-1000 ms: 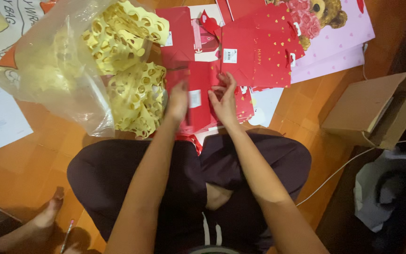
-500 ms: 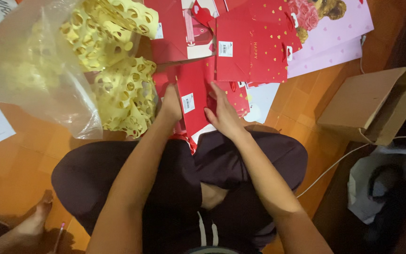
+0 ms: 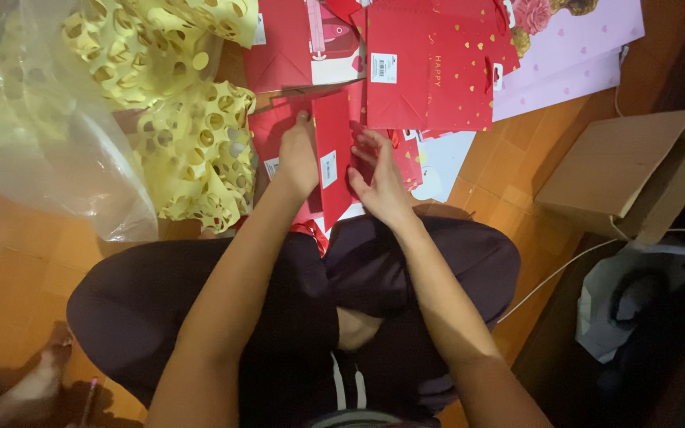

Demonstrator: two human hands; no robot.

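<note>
At frame centre, the left hand (image 3: 298, 161) lies flat, fingers extended, pressing on a folded red paper bag (image 3: 331, 162) on the floor. The right hand (image 3: 378, 178) pinches that bag's right edge with loosely curled fingers. Yellow cut-out paper (image 3: 196, 154) lies just left, another red bag (image 3: 430, 67) above

You're sitting cross-legged on a home's orange tiled floor (image 3: 9, 269), red gift bags (image 3: 430, 71) spread ahead, an open cardboard box (image 3: 628, 174) to their right.
</note>
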